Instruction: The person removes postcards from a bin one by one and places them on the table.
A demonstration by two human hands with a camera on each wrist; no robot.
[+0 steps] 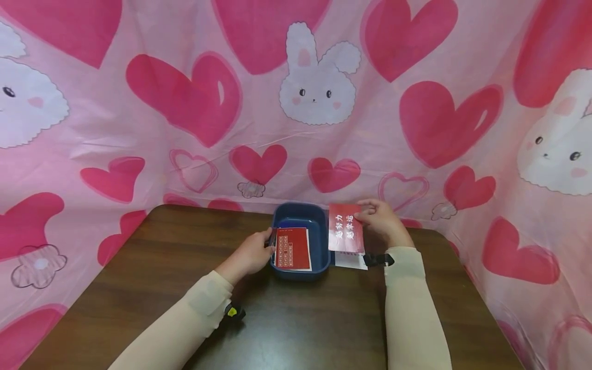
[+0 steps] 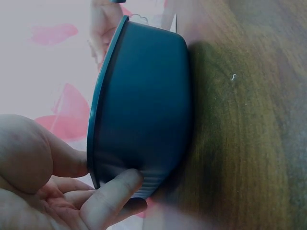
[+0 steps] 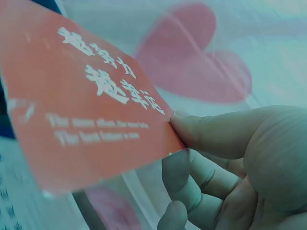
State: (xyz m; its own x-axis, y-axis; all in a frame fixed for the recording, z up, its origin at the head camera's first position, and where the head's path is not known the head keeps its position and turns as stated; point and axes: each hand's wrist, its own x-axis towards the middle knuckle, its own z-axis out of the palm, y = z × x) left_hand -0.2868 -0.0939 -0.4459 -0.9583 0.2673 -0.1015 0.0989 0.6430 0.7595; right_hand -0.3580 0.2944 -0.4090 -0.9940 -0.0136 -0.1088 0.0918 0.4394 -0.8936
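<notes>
A dark blue tub (image 1: 320,224) sits at the far middle of the brown table (image 1: 139,288). Inside it lies a red card (image 1: 293,248) with a grid of small squares. My left hand (image 1: 252,253) grips the tub's left rim, thumb over the edge and fingers against the outer wall (image 2: 144,120). My right hand (image 1: 380,220) pinches the corner of a red card with white characters (image 1: 346,228), holding it tilted just right of the tub. In the right wrist view the thumb (image 3: 211,129) presses that card (image 3: 81,100) against the fingers.
A white sheet (image 1: 350,260) lies on the table under the held card. A pink curtain with hearts and rabbits (image 1: 319,87) closes in the table on three sides. Black wrist straps show on both sleeves.
</notes>
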